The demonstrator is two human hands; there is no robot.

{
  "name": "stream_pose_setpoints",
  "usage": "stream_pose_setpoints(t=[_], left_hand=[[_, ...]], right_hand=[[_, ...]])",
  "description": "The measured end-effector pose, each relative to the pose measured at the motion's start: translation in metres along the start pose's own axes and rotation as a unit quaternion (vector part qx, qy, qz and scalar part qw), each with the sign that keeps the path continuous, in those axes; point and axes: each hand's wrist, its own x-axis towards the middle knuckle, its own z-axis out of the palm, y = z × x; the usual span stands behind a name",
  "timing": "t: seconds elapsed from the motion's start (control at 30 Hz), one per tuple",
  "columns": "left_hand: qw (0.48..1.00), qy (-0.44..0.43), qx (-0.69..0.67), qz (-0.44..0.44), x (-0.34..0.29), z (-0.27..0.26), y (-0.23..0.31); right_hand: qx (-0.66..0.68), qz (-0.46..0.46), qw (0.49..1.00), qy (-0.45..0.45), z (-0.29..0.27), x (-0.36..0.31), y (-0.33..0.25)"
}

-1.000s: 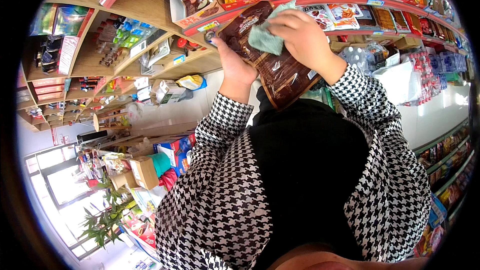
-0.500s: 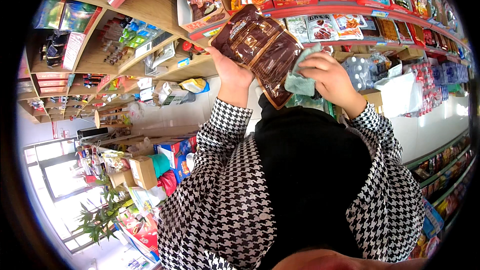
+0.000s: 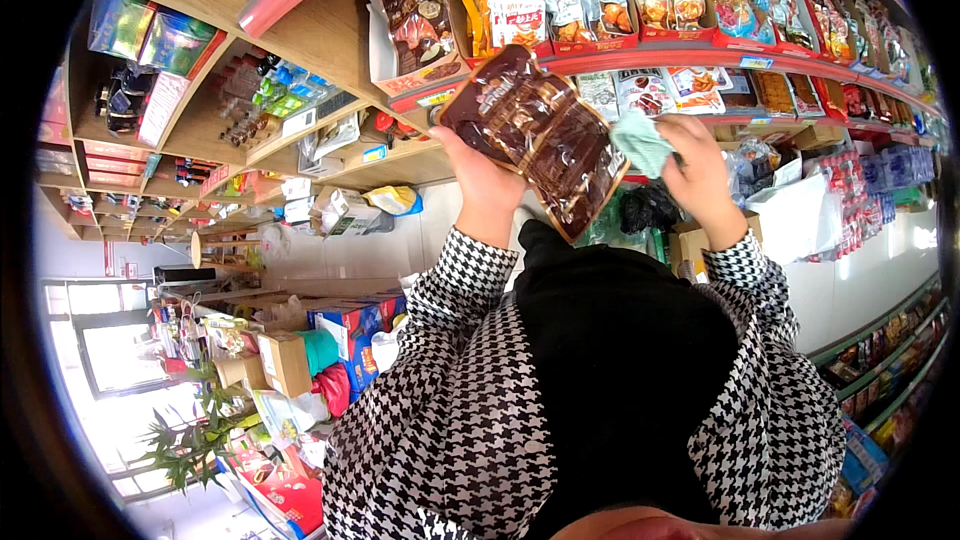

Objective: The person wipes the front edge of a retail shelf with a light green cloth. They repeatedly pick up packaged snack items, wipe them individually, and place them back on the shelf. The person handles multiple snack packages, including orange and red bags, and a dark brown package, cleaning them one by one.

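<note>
A glossy dark brown food pouch (image 3: 540,145) is held up in front of the shelf, tilted with its lower end toward the right. My left hand (image 3: 483,178) supports it from its left side, the thumb at the edge and the other fingers hidden behind. My right hand (image 3: 692,165) grips a pale green cloth (image 3: 642,143) just off the pouch's right edge, fingers closed on it. Whether the cloth still touches the pouch, I cannot tell.
Ahead runs a red-edged shelf (image 3: 640,60) with boxes of snack packs; a similar brown pouch (image 3: 415,15) stands in an open box. Wooden shelves (image 3: 290,10) fill the left. Wrapped bottles (image 3: 850,190) stand low at right. Cartons (image 3: 285,362) and a plant (image 3: 190,435) are at lower left.
My right hand has drawn the cloth rightward from the pouch's face to its edge. The pouch and my left hand sit slightly lower and further right in view; the shelf also appears lower.
</note>
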Motion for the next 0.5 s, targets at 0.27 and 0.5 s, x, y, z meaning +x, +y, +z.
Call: stream_pose_setpoints(t=[0.27,0.5], left_hand=[[0.996,0.055,0.066,0.037,-0.004,0.002,-0.017],[0.994,0.076,-0.013,0.077,0.001,-0.032,0.016]], right_hand=[[0.049,-0.112,0.991,-0.061,0.059,0.016,-0.051],[0.094,-0.073,0.977,-0.175,0.056,-0.018,-0.021]])
